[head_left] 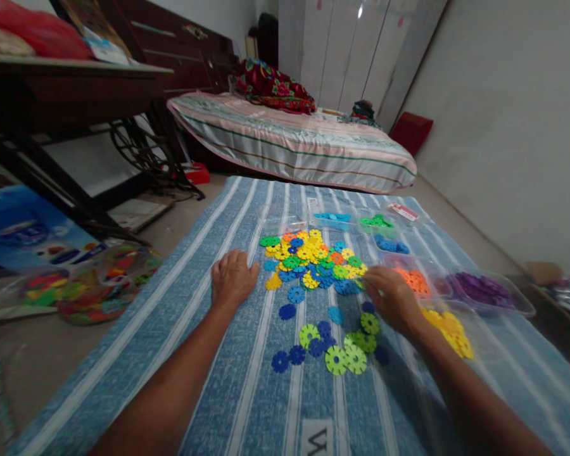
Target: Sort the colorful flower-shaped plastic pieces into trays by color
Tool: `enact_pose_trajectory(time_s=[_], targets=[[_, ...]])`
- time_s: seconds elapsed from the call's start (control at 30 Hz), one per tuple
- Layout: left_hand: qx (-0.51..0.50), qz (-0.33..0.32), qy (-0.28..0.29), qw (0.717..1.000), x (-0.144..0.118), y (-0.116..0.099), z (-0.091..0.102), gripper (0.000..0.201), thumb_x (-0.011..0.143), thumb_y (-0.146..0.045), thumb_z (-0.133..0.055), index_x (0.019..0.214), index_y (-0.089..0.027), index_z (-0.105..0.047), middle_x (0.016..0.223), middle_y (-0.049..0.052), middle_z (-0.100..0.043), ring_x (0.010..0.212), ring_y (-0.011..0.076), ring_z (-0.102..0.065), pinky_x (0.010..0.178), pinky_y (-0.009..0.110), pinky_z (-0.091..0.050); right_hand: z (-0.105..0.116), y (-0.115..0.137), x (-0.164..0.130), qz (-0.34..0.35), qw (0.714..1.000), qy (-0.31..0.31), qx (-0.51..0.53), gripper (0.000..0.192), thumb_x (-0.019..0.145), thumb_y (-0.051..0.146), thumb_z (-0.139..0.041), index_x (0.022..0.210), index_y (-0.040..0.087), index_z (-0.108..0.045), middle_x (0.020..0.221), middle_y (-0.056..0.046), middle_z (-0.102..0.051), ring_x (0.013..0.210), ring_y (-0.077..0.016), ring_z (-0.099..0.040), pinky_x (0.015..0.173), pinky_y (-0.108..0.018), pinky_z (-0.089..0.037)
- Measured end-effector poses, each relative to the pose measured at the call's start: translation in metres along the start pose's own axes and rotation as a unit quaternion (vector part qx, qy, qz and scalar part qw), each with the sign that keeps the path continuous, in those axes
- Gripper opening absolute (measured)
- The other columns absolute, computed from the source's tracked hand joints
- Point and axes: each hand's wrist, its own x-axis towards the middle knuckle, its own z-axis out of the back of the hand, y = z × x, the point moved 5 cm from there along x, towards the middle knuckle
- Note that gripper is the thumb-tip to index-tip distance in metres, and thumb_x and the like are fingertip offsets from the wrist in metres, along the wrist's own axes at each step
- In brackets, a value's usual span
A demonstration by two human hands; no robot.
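My left hand point(235, 278) lies on the striped cloth, left of a pile of notched plastic discs point(308, 253), holding nothing, with its thumb apart from the fingers. The pile mixes yellow, blue, green and orange pieces. At its right edge is my right hand point(390, 292), fingers drawn together by the discs; what they hold, if anything, is hidden. Nearer me lie loose lime green discs point(336, 360) and dark blue discs point(280, 361), spread singly or overlapping.
Clear plastic boxes hold sorted discs: purple discs point(482, 290), orange discs point(413, 282), yellow discs point(449, 330), light blue discs point(332, 217) and green discs point(377, 221). A small red and white box point(403, 212) lies behind them. A bed point(294, 136) stands beyond the table; a bag of colourful pieces point(109, 285) is on the left.
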Motion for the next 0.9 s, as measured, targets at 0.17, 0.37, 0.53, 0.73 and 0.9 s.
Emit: enact_pose_trajectory(time_s=[0.17, 0.37, 0.53, 0.73, 0.9], targets=[[0.001, -0.002, 0.002, 1.000, 0.000, -0.001, 0.002, 0.049, 0.094, -0.039, -0.040, 0.126, -0.010, -0.061, 0.143, 0.021, -0.056, 0.133, 0.0341, -0.049, 0.108, 0.050, -0.038, 0.039, -0.043, 0.008, -0.089, 0.978, -0.095, -0.163, 0.026, 0.097, 0.028, -0.051, 0.099, 0.015, -0.073, 0.098, -0.016, -0.073, 0.098, -0.0308, -0.065, 0.089, -0.046, -0.050], [0.001, -0.008, -0.002, 1.000, 0.000, -0.001, 0.001, 0.048, 0.094, -0.038, -0.041, 0.125, -0.009, -0.062, 0.142, 0.021, -0.056, 0.134, 0.0341, -0.049, 0.109, 0.049, -0.037, -0.024, 0.010, -0.026, 0.011, 0.994, 0.102, -0.023, 0.015, 0.093, 0.025, -0.059, 0.096, 0.019, -0.072, 0.109, -0.013, -0.072, 0.112, -0.0289, -0.062, 0.097, -0.044, -0.051], [0.009, -0.006, -0.002, 1.000, 0.000, -0.001, 0.001, 0.046, 0.095, -0.038, -0.041, 0.124, -0.009, -0.062, 0.142, 0.021, -0.057, 0.133, 0.0334, -0.051, 0.108, 0.049, -0.039, -0.055, 0.043, -0.040, -0.025, 0.981, 0.190, -0.026, 0.022, 0.085, 0.024, -0.071, 0.106, 0.017, -0.072, 0.128, -0.017, -0.065, 0.131, -0.0369, -0.051, 0.106, -0.053, -0.045], [0.010, -0.005, 0.001, 1.000, 0.000, 0.000, -0.001, 0.048, 0.095, -0.039, -0.041, 0.127, -0.008, -0.062, 0.144, 0.021, -0.056, 0.134, 0.0338, -0.050, 0.109, 0.048, -0.038, -0.059, 0.046, -0.038, -0.045, 0.980, 0.195, -0.021, 0.017, 0.084, 0.020, -0.071, 0.101, 0.019, -0.073, 0.131, -0.016, -0.064, 0.135, -0.0372, -0.046, 0.110, -0.054, -0.042], [0.009, -0.005, -0.003, 1.000, 0.000, 0.002, -0.002, 0.048, 0.095, -0.039, -0.041, 0.126, -0.009, -0.062, 0.143, 0.021, -0.057, 0.134, 0.0337, -0.050, 0.109, 0.049, -0.038, -0.060, 0.044, -0.040, -0.053, 0.985, 0.155, 0.047, 0.014, 0.083, 0.016, -0.068, 0.096, 0.020, -0.069, 0.120, -0.013, -0.068, 0.127, -0.0314, -0.054, 0.107, -0.048, -0.044]])
